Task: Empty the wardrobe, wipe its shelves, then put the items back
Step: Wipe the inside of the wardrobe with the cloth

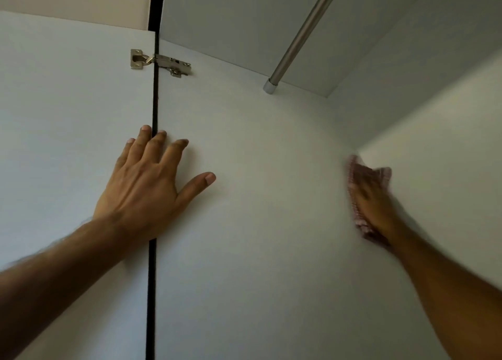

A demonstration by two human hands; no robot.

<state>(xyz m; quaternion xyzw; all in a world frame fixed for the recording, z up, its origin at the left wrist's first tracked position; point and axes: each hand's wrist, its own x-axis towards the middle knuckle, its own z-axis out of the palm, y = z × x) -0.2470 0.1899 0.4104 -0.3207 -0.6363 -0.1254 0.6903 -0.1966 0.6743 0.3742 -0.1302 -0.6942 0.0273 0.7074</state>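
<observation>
The wardrobe point(258, 196) looks emptied; wiping is underway, refilling remains. The left hand point(146, 185) lies flat, fingers spread, holding nothing. The blurred right hand point(376, 204) presses a pink cloth point(355, 175) into the back corner.

My left hand point(141, 185) lies flat on the wardrobe side panel point(258, 196), a smooth matt white laminate board. The door point(68, 115) left of the hinge point(160, 62) has the same dull white finish. The hinge is shiny bare metal with screws. Right of the hinge, the rail point(304, 33) is brushed metal with a satin sheen. Under my right hand point(377, 204) is a pink cloth point(355, 213), rough, nubbly weave
</observation>
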